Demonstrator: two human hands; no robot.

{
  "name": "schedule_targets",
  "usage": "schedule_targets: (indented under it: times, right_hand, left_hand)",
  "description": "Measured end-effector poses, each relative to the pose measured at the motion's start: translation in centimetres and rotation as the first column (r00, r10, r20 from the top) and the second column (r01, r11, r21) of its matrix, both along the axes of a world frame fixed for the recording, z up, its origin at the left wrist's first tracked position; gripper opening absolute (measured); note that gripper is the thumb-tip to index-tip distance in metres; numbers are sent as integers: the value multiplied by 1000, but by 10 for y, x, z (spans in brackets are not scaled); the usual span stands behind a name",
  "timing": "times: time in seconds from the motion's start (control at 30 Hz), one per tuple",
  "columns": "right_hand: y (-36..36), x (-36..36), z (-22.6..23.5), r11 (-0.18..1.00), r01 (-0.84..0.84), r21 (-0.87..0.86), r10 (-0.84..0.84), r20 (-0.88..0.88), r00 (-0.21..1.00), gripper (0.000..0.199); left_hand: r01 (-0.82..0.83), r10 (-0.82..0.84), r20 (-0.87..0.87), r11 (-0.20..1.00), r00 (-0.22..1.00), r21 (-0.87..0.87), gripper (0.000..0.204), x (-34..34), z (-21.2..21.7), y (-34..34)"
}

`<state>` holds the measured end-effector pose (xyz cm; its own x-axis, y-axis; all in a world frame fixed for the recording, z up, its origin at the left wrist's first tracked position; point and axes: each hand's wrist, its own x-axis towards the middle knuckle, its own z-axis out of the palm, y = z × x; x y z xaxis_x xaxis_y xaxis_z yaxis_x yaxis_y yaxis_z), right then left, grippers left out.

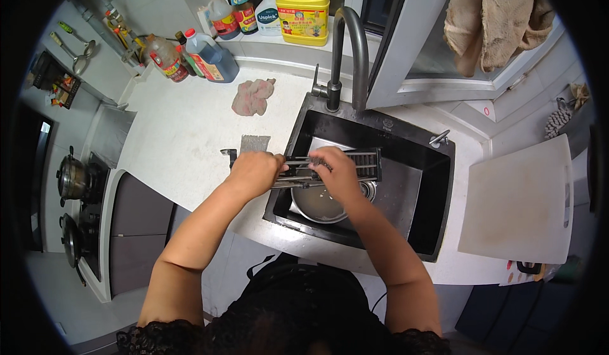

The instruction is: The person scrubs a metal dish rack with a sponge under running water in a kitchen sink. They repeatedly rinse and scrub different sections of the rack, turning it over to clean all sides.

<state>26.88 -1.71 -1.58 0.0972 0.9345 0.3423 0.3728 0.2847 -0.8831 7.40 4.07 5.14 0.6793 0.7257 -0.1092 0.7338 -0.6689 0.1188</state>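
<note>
Above the left part of the sink is a dark metal rack (366, 160) with thin parallel bars and a black slotted end. My left hand (252, 174) is closed around its left part. My right hand (337, 172) lies over the rack's middle, its fingers pinched together at the bars by a small dark clump whose kind I cannot make out. Beneath the rack, a round metal pan (311, 213) of cloudy water stands in the black sink (406, 193). On the counter just beyond my left hand is a grey, textured flat piece (255, 142).
A dark tap (359, 57) arches over the sink's far edge. A crumpled pinkish-grey cloth (254, 97) lies on the white counter (184, 133). Several bottles and a yellow jug (302, 12) line the back. At right lies a white cutting board (517, 203); pots stand on the stove far left.
</note>
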Motion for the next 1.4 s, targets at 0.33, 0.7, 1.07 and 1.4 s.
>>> schedule_targets:
  times: [0.33, 0.7, 1.07, 1.4]
  right_hand:
    - [-12, 40, -6, 973, 229, 24, -230, 78, 970, 32]
    - [-28, 59, -32, 986, 117, -121, -52, 444, 894, 40]
    - [-25, 65, -26, 995, 95, 41, -100, 608, 788, 30]
    - [-26, 26, -8, 991, -94, 99, 57, 327, 943, 44]
  left_hand:
    - [-127, 127, 9, 991, 992, -35, 26, -14, 12, -4]
    - [-184, 185, -3, 976, 983, -112, 28, -14, 16, 8]
    - [-157, 161, 9, 969, 987, -192, 26, -9, 13, 2]
    - [-199, 213, 46, 956, 976, -215, 28, -20, 11, 2]
